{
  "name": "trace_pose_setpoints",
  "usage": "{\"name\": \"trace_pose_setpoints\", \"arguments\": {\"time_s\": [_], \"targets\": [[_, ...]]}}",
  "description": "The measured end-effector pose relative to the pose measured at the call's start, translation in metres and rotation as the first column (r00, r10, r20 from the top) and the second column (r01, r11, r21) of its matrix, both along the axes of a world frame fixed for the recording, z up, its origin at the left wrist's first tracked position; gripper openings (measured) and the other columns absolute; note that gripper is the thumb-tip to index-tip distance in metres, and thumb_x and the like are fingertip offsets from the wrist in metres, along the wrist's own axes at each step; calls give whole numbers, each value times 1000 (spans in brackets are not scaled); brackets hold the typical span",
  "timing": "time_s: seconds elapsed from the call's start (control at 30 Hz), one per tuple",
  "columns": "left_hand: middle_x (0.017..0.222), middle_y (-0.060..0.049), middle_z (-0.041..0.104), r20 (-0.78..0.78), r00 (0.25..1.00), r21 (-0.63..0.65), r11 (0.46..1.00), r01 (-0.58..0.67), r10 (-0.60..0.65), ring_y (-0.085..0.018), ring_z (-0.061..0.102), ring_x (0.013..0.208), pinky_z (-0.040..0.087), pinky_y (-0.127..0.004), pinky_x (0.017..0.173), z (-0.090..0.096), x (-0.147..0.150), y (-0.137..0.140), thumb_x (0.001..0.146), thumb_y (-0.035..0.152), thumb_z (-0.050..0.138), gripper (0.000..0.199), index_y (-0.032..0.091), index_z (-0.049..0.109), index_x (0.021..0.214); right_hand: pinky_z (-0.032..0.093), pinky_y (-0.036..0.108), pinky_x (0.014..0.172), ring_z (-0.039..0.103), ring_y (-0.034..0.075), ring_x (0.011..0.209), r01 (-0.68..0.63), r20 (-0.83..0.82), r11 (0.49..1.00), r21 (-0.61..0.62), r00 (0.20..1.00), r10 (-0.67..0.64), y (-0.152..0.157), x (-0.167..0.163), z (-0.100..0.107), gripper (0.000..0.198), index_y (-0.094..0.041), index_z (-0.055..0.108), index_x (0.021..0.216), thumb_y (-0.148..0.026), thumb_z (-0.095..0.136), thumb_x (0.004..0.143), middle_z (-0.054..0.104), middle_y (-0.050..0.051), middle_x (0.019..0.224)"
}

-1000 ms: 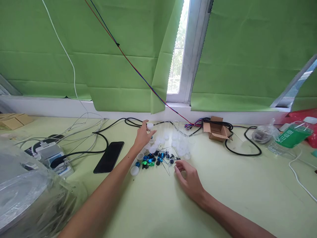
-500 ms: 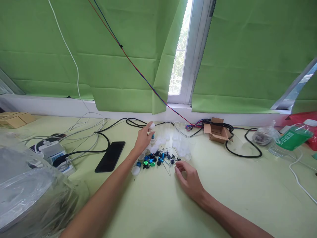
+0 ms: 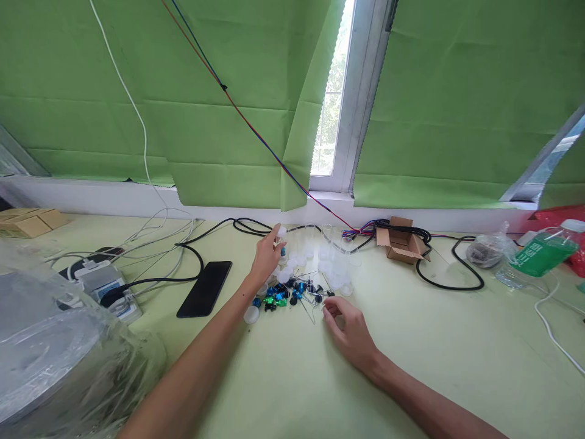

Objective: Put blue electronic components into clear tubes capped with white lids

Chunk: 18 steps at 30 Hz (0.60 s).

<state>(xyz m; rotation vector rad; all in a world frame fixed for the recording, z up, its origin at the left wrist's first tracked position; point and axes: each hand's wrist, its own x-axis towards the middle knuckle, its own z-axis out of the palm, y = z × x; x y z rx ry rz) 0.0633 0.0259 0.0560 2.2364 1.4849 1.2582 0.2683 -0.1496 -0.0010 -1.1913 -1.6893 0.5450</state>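
With its thumb and fingers, my left hand (image 3: 265,255) grips a small clear tube with a white cap (image 3: 281,231). A blue part (image 3: 283,251) shows inside the tube. My right hand (image 3: 348,326) rests on the table, loosely curled with a gap between thumb and fingers, and nothing visible in it. Its fingertips are beside a pile of small blue and black electronic components (image 3: 299,288) with thin wire leads. Several green parts (image 3: 280,300) lie at the pile's near left. Clear tubes and white caps (image 3: 337,278) stand and lie behind and around the pile.
A black phone (image 3: 204,289) lies left of my left forearm. Further left are a power strip (image 3: 123,308) with cables and a plastic-wrapped object (image 3: 59,353). A small open cardboard box (image 3: 402,247), a black cable (image 3: 450,286) and a bottle with a green label (image 3: 542,253) are on the right.
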Motion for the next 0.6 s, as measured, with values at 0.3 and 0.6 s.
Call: {"name": "trace_pose_setpoints", "arguments": {"time_s": [0.3, 0.6], "targets": [[110, -11, 62, -67, 998, -80, 997, -16, 10, -26, 57, 95, 45, -38, 84, -3, -6, -8, 91, 42, 50, 69, 24, 24, 152, 53, 31, 70, 63, 19, 78, -1, -7, 1000, -9, 1000, 1, 0, 0, 0, 14, -18, 59, 100, -23, 49, 94, 65, 6, 89], [130, -16, 54, -22, 998, 39, 997, -64, 64, -30, 49, 118, 43, -46, 95, -5, -11, -33, 93, 37, 49, 63, 22, 24, 149, 53, 31, 73, 63, 19, 81, 6, 0, 1000, -21, 1000, -6, 2, 1, -4, 14, -18, 59, 103, -22, 49, 94, 66, 7, 92]]}}
